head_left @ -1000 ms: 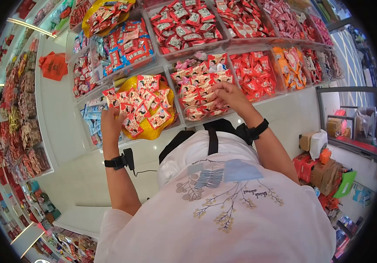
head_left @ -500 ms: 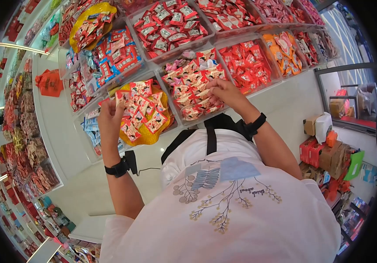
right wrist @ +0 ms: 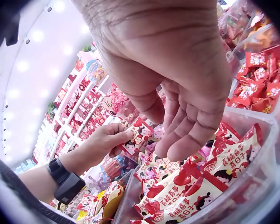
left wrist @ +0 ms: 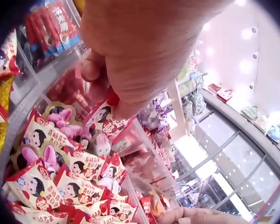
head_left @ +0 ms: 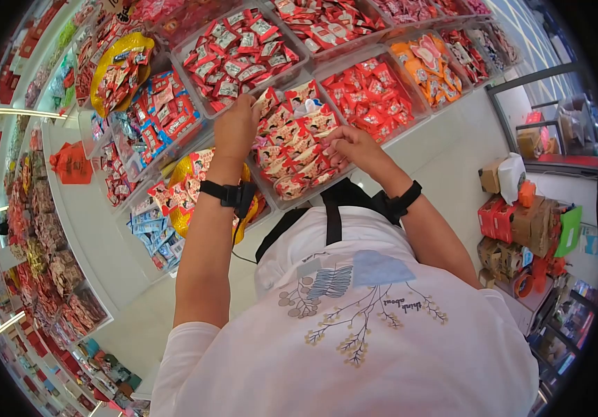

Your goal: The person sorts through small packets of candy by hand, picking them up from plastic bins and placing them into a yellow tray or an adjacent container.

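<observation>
My left hand (head_left: 235, 132) pinches a small cream-and-red snack packet (left wrist: 105, 119) between thumb and fingers. It is over the far left corner of a clear plastic bin (right wrist: 266, 122). Similar packets (head_left: 292, 149) lie in rows inside, with pink bunny-eared trinkets (left wrist: 49, 157) among them at the far end. Above the bin's right side hovers my right hand (head_left: 363, 151), its fingers loosely bent and nothing between them. Left of the bin, a yellow tray (head_left: 182, 221) carries more of these packets, partly covered by my left forearm.
Bins of red packets (head_left: 368, 97), orange packets (head_left: 424, 69) and red-and-white packets (head_left: 236, 59) stand around this one. Blue-and-white packets (head_left: 153, 229) lie at the left. A red bag (head_left: 71, 164) rests on the white counter. Cardboard boxes (head_left: 531, 222) are stacked at the right.
From the yellow tray, my left hand has moved right and away from me to the bin's far left corner, carrying a packet. The right hand stays over the bin's right side.
</observation>
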A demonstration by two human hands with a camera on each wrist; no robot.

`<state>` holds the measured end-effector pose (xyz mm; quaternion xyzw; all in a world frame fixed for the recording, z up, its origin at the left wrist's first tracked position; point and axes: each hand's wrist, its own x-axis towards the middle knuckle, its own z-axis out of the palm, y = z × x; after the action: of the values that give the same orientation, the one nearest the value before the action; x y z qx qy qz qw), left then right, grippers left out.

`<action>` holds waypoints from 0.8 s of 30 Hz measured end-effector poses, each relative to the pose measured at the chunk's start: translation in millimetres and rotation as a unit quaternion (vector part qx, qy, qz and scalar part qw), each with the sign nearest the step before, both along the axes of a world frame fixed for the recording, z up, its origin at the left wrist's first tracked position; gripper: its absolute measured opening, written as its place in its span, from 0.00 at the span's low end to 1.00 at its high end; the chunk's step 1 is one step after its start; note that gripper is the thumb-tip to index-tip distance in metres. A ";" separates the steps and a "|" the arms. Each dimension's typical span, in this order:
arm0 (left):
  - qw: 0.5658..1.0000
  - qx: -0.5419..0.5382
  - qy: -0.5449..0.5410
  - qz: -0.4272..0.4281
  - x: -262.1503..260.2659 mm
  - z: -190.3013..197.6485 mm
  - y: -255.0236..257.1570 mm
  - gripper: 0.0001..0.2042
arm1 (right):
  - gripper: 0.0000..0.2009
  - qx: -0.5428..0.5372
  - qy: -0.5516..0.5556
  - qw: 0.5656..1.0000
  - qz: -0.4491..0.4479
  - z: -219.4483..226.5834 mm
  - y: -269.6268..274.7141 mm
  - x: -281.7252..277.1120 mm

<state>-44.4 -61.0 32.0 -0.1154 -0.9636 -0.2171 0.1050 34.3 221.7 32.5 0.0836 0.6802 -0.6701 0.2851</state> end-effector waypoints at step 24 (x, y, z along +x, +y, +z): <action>0.998 -0.040 0.028 0.025 -7.6 -46.1 21.4 0.06 | 0.10 0.012 -0.012 0.999 0.034 -5.7 0.5 -4.4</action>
<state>-51.9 -39.6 -14.1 -0.1013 -0.9707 -0.1726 0.1332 29.9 222.2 26.8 0.0718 0.6869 -0.6511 0.3147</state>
